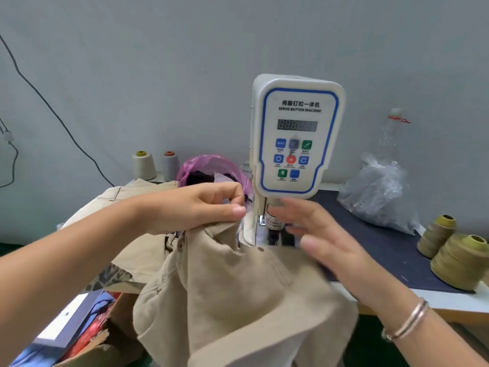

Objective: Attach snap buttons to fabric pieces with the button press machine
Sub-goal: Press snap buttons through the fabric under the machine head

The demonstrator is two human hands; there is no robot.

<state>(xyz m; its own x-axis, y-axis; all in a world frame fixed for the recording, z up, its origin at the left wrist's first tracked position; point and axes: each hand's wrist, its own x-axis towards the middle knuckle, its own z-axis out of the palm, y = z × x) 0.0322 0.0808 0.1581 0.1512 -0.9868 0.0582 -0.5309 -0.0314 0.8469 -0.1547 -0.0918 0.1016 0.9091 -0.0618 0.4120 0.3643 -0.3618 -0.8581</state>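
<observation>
A white servo button machine [296,133] stands at the table's middle, its press post [272,226] below the head. A beige garment [232,292] lies bunched in front of the post and hangs off the table edge; a snap button [261,249] shows on it near the post. My left hand [201,207] grips a raised fold of the garment just left of the machine, fingers curled. My right hand [315,234], blurred, is spread with straight fingers at the right of the post, over the fabric; whether it touches the fabric I cannot tell.
More beige garments [124,205] are piled at the left. A pink plastic bag [211,168] and two thread cones [144,165] stand behind. A clear plastic bag [381,197] and olive thread spools [460,260] sit right on the dark mat [383,247]. A cardboard box [87,337] sits at the lower left.
</observation>
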